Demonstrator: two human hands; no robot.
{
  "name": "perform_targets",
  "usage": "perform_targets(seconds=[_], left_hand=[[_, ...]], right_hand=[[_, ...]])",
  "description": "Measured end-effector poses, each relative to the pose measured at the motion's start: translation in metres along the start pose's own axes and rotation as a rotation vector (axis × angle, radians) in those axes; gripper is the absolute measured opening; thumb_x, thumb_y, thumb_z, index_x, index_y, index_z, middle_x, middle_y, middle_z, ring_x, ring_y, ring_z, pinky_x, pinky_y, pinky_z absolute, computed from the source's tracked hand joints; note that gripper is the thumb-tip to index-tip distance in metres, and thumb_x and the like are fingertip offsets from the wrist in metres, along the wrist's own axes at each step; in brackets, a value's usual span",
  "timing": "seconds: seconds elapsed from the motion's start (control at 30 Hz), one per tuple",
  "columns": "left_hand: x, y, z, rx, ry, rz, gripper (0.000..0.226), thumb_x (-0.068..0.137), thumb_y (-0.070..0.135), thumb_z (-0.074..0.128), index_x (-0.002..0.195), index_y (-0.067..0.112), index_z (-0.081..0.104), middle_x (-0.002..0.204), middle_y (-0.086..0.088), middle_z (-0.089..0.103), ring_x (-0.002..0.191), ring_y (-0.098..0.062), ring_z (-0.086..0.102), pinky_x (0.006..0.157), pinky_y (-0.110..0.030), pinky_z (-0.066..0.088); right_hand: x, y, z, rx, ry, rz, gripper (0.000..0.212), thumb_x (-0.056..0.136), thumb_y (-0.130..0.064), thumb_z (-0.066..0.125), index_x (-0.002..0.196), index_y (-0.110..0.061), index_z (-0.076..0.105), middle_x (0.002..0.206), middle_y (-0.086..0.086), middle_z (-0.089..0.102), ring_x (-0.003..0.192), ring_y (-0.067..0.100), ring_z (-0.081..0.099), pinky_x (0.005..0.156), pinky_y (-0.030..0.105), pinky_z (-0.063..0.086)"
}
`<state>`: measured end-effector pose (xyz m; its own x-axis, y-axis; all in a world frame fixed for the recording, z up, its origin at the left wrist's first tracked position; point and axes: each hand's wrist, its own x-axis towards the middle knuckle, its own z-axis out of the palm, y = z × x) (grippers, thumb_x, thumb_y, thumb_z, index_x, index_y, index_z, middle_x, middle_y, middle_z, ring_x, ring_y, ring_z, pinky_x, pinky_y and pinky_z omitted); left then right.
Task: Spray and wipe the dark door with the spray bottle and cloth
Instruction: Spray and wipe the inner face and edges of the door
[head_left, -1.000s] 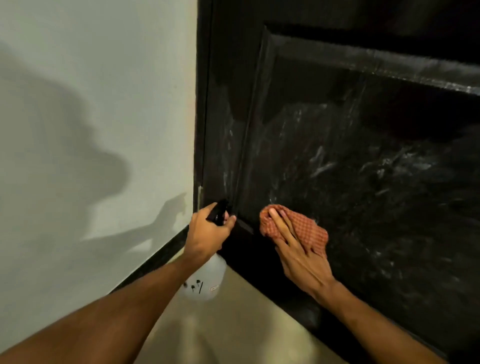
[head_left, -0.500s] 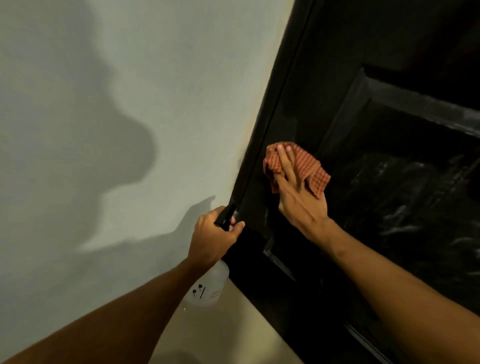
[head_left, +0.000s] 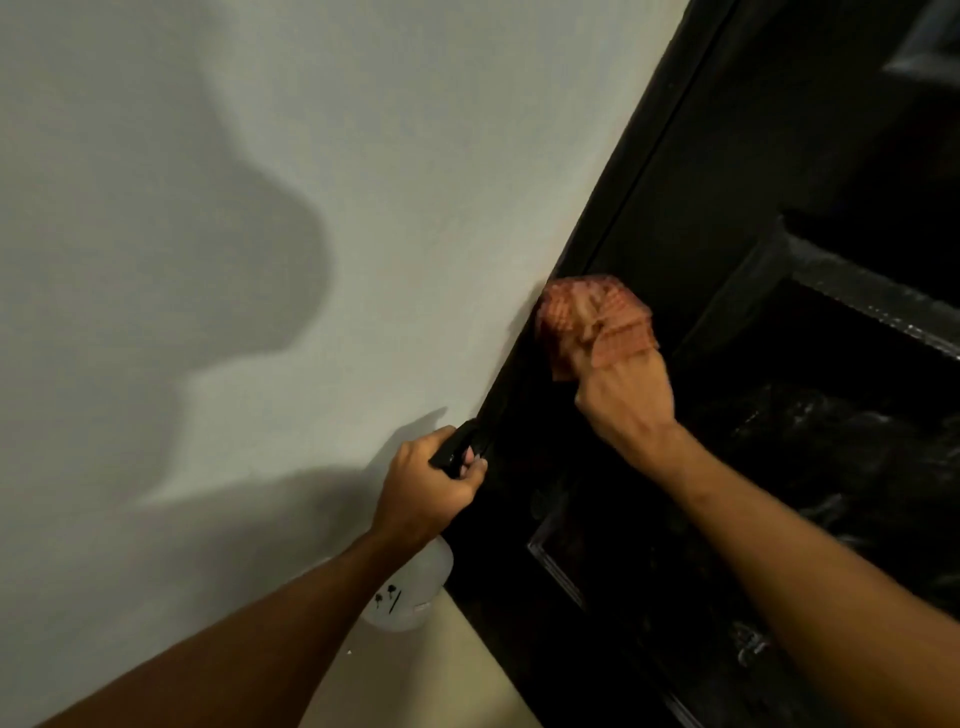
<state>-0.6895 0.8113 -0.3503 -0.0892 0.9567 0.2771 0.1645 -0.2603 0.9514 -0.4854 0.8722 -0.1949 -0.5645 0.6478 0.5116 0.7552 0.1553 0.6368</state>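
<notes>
The left hand (head_left: 431, 488) is closed round the neck of the bottle (head_left: 410, 592), fingers curled on the black trigger head. The bottle's long axis runs steeply. Its pale, translucent body hangs below the wrist over the floor (head_left: 457, 675), and its head sticks out above the knuckles, with the nozzle aimed up and to the right at the near edge of the door (head_left: 727, 208). Farther off, up and to the right of that hand and well apart from it, the right hand (head_left: 623, 400) holds the cloth (head_left: 592, 317) against the door. The cloth is red-checked, bunched and blurred. It sits beyond the knuckles and covers the fingers, so I cannot tell whether they lie flat or curl. The cloth's left side reaches the seam where the door meets the wall (head_left: 208, 208). Wet streaks show on the door panel to the right of the right forearm.
</notes>
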Motion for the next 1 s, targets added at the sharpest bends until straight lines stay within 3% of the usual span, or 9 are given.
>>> perform_targets(seconds=[0.1, 0.2, 0.37, 0.53, 0.63, 0.73, 0.87, 0.93, 1.0], left_hand=[[0.004, 0.012, 0.003, -0.024, 0.005, -0.004, 0.016, 0.087, 0.031, 0.077, 0.081, 0.025, 0.064, 0.065, 0.0, 0.063, 0.054, -0.02, 0.064, 0.053, -0.048, 0.061], [0.002, 0.018, 0.006, -0.013, 0.007, -0.047, 0.019, 0.08, 0.046, 0.072, 0.082, 0.03, 0.063, 0.07, -0.006, 0.064, 0.059, -0.027, 0.066, 0.057, -0.05, 0.063], [-0.005, -0.005, 0.008, 0.049, -0.054, -0.048, 0.023, 0.08, 0.054, 0.07, 0.085, 0.034, 0.06, 0.08, -0.005, 0.066, 0.07, -0.031, 0.069, 0.061, -0.051, 0.064], [-0.009, -0.027, 0.015, 0.095, -0.077, -0.027, 0.019, 0.089, 0.033, 0.076, 0.078, 0.036, 0.061, 0.079, 0.01, 0.071, 0.081, -0.013, 0.072, 0.078, -0.04, 0.064], [-0.01, -0.033, 0.023, 0.07, -0.124, -0.079, 0.011, 0.088, 0.042, 0.072, 0.085, 0.034, 0.065, 0.082, 0.005, 0.072, 0.081, -0.013, 0.073, 0.078, -0.044, 0.065], [-0.012, -0.031, 0.028, 0.084, -0.153, -0.083, 0.02, 0.079, 0.057, 0.063, 0.086, 0.038, 0.061, 0.086, -0.003, 0.068, 0.078, -0.02, 0.072, 0.071, -0.049, 0.066], [-0.01, -0.026, 0.032, 0.073, -0.136, -0.039, 0.034, 0.077, 0.062, 0.063, 0.093, 0.031, 0.064, 0.08, -0.002, 0.067, 0.072, -0.023, 0.07, 0.064, -0.051, 0.065], [-0.012, -0.026, 0.036, 0.058, -0.132, -0.032, 0.052, 0.074, 0.07, 0.065, 0.104, 0.027, 0.066, 0.087, -0.006, 0.068, 0.078, -0.028, 0.071, 0.067, -0.053, 0.065], [-0.011, -0.023, 0.039, 0.036, -0.108, -0.055, 0.058, 0.071, 0.072, 0.067, 0.108, 0.027, 0.066, 0.093, -0.008, 0.067, 0.085, -0.029, 0.071, 0.074, -0.054, 0.065]], right_hand=[[0.028, 0.022, -0.025, -0.059, 0.007, 0.098, 0.068, 0.084, -0.016, 0.04, 0.151, -0.01, 0.044, 0.167, 0.021, 0.016, 0.156, 0.039, 0.012, 0.126, 0.055, 0.004], [0.008, -0.013, -0.002, -0.058, -0.05, 0.067, 0.074, 0.085, -0.016, 0.046, 0.157, -0.009, 0.032, 0.169, 0.021, 0.006, 0.157, 0.037, 0.002, 0.125, 0.058, 0.006], [-0.09, -0.114, 0.082, 0.007, -0.334, -0.051, 0.084, 0.1, -0.021, 0.044, 0.16, -0.011, -0.014, 0.167, 0.019, -0.021, 0.156, 0.037, -0.006, 0.125, 0.054, 0.016], [-0.13, -0.159, 0.104, 0.142, -0.219, 0.079, 0.095, 0.075, -0.017, 0.078, 0.153, -0.003, 0.025, 0.157, 0.016, 0.025, 0.142, 0.035, 0.027, 0.117, 0.046, 0.026], [-0.143, -0.159, 0.112, 0.094, -0.334, -0.026, 0.092, 0.089, -0.02, 0.059, 0.157, 0.003, 0.002, 0.165, 0.024, 0.008, 0.148, 0.039, 0.022, 0.121, 0.047, 0.03], [-0.164, -0.157, 0.11, 0.06, -0.486, -0.136, 0.09, 0.087, -0.035, 0.069, 0.154, -0.003, 0.018, 0.163, 0.018, 0.024, 0.146, 0.033, 0.037, 0.119, 0.04, 0.033], [-0.145, -0.115, 0.091, 0.041, -0.252, -0.068, 0.084, 0.089, -0.024, 0.05, 0.16, -0.006, 0.01, 0.165, 0.019, 0.021, 0.15, 0.035, 0.021, 0.126, 0.044, 0.012], [-0.136, -0.096, 0.078, 0.043, -0.274, -0.057, 0.072, 0.095, -0.021, 0.029, 0.162, -0.01, 0.007, 0.169, 0.019, 0.003, 0.156, 0.035, 0.007, 0.127, 0.046, 0.009], [-0.134, -0.089, 0.068, 0.026, -0.315, -0.069, 0.069, 0.098, -0.022, 0.029, 0.163, -0.012, 0.008, 0.17, 0.017, -0.001, 0.157, 0.034, 0.005, 0.128, 0.046, 0.007]])
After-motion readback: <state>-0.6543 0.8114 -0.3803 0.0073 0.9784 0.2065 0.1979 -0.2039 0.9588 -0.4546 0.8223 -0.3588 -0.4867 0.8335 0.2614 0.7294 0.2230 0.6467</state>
